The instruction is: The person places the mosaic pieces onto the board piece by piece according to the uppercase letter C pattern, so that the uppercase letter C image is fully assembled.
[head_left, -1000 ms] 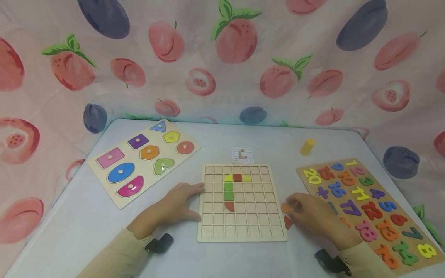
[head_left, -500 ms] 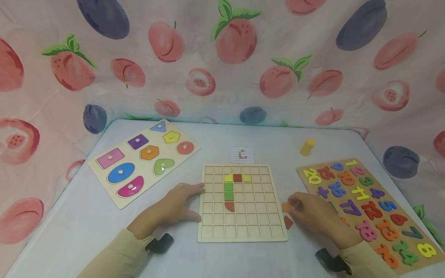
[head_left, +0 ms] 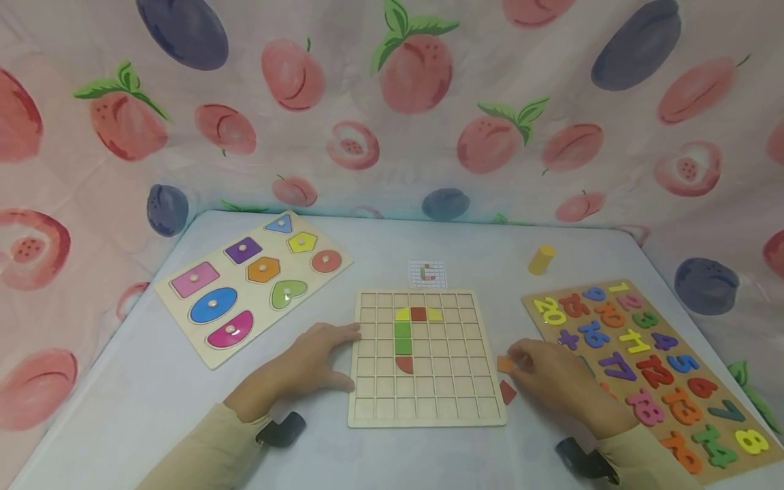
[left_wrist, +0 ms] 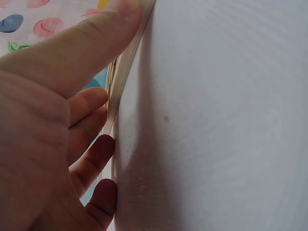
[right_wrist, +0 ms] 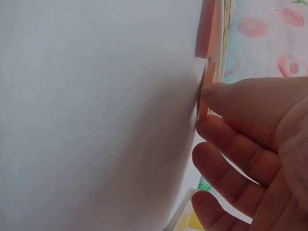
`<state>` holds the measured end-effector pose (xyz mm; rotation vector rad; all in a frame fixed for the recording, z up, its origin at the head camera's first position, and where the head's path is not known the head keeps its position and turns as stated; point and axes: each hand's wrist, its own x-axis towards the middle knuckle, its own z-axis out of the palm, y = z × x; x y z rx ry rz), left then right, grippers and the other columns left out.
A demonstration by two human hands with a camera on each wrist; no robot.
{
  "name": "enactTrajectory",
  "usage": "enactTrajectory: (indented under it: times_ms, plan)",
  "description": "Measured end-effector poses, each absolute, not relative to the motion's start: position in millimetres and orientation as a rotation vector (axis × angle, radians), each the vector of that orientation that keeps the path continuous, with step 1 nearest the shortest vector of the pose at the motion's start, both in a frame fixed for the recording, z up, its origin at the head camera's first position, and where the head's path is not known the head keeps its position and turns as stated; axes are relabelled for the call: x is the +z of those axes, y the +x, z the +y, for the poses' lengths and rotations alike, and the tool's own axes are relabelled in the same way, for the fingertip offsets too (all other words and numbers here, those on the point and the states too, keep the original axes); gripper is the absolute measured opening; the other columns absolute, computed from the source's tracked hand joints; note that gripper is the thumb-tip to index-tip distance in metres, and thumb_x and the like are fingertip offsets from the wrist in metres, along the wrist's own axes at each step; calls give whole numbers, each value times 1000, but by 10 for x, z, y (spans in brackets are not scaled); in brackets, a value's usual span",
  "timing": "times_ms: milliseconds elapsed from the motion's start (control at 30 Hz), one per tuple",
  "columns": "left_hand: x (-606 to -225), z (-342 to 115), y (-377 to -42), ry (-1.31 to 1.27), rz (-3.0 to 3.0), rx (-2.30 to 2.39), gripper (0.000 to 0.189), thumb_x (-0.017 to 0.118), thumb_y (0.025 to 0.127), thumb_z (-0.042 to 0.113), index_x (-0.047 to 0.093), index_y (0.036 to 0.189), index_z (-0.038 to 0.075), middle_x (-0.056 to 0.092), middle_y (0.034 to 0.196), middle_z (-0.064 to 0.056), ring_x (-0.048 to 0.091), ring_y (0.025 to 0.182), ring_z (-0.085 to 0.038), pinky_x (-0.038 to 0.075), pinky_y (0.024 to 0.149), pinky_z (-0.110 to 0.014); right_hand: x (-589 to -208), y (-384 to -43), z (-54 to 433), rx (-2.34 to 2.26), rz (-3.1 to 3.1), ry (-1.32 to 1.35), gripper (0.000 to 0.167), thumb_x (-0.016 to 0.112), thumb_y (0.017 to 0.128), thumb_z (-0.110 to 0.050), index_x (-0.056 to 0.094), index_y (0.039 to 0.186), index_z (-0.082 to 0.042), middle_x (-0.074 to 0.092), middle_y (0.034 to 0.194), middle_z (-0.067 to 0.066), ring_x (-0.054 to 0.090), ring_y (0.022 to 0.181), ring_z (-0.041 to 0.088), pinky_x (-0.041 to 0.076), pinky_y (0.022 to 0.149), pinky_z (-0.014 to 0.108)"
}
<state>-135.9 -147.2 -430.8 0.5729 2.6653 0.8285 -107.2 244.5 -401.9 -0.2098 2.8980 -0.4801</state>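
A light wooden grid board (head_left: 435, 388) lies flat in the middle of the table. Yellow, red and green tiles (head_left: 402, 338) form a hooked shape in its upper left cells. My left hand (head_left: 314, 359) rests against the board's left edge, thumb and fingers spread apart. Beside the right edge, my right hand (head_left: 548, 374) pinches an orange tile (head_left: 505, 365) between thumb and fingers; the right wrist view shows this orange tile (right_wrist: 211, 91) tilted slightly off the cloth. A red tile (head_left: 508, 393) lies just below it, next to the board.
Behind the board lies a small pattern card (head_left: 427, 273). To the left is a knobbed shape puzzle (head_left: 254, 289); to the right, a number puzzle (head_left: 637, 367), partly under my right forearm. A yellow cylinder (head_left: 542, 260) stands at the back right.
Almost nothing moves. The orange tile, still pinched by my right hand, has shifted very slightly right from the board's edge. My left hand stays where it was.
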Motion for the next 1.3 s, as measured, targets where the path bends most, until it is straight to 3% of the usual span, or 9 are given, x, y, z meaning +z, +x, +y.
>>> enactTrajectory:
  times_ms: [333,600,867,967,1100,1200,1300]
  plan:
    - [-4296,-1469,-1349,554,2659,826,83,91,73,29,53,146,21,47,151,7,41,136,-25,42,106,-46,-3987,-1093,2449,-490,2905,-222,31,69,92,-25,71,114,-4,70,111,14,65,103,34,52,84,54]
    - [-4263,-1470,-1342,574,2651,833,83,90,73,30,53,146,18,47,151,6,41,136,-26,40,108,-46,-3914,-1112,2356,-490,2886,-199,36,70,93,-38,72,113,-9,71,106,7,65,94,26,55,76,48]
    - [-4256,-1472,-1350,592,2646,839,83,90,74,29,53,147,17,46,152,5,41,136,-27,38,109,-46,-3869,-1134,2227,-523,2883,-220,33,69,93,-40,73,111,-13,71,102,1,63,90,19,54,74,42]
    - [-4248,-1470,-1351,581,2644,840,83,90,74,29,53,147,18,46,152,5,41,136,-26,39,109,-46,-3859,-1153,2179,-517,2878,-237,34,68,94,-43,73,111,-14,70,98,-3,62,89,18,53,73,40]
    - [-4241,-1468,-1348,572,2639,850,83,90,73,29,53,146,19,47,152,6,41,136,-26,40,108,-47,-3840,-1177,2110,-501,2840,-240,37,67,94,-45,72,114,-15,66,80,-9,60,82,14,52,74,40]
    - [-4245,-1469,-1346,563,2641,846,83,90,73,30,53,146,19,47,151,6,41,136,-26,40,108,-47,-3831,-1192,2062,-500,2834,-268,38,68,93,-45,72,116,-14,68,83,-7,60,83,13,53,76,40]
    - [-4252,-1469,-1345,556,2641,843,83,90,73,30,53,146,20,47,151,6,41,135,-25,41,107,-46,-3821,-1199,2020,-526,2838,-295,37,71,92,-42,72,115,-12,69,99,-3,62,86,15,54,77,40]
